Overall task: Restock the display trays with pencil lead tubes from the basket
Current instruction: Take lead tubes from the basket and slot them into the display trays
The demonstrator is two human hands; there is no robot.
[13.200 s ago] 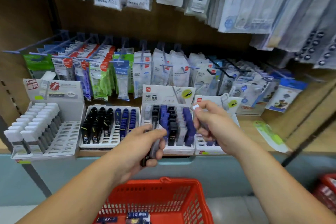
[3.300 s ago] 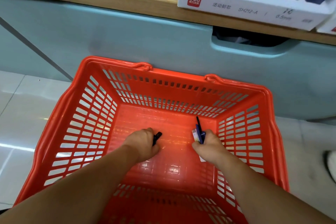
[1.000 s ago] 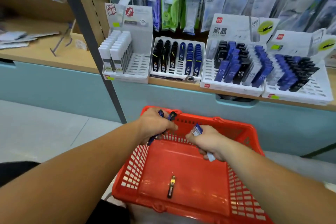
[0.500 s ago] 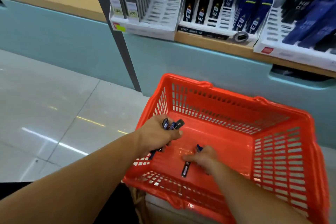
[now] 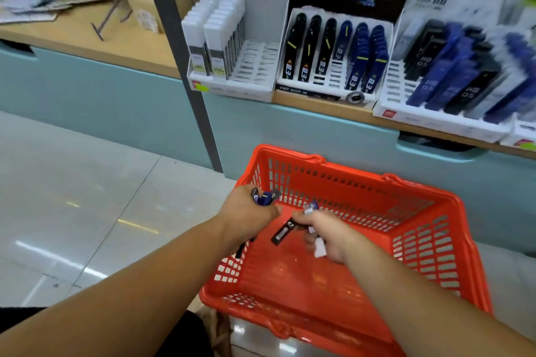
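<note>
The red basket [image 5: 429, 243] stands on the floor below the shelf; its visible bottom holds no tubes. My left hand [image 5: 246, 216] is over the basket's left rim and grips a bunch of blue and black lead tubes [image 5: 265, 198]. My right hand [image 5: 324, 233] is inside the basket and pinches a black lead tube [image 5: 282, 232], with blue and white tubes also in its fist. On the shelf above stand white display trays: one with black and blue tubes [image 5: 327, 87], one with white boxes [image 5: 229, 84], one with HB tubes [image 5: 435, 119].
A grey upright post [image 5: 185, 66] runs down just left of the trays. The wooden shelf [image 5: 87, 38] to the left carries loose hooks and papers. Teal cabinet front [image 5: 319, 136] lies behind the basket. Pale tiled floor [image 5: 72, 197] spreads to the left.
My right hand has lifted the black tube off the basket bottom. Both hands have risen a little, and the view has tilted up toward the trays.
</note>
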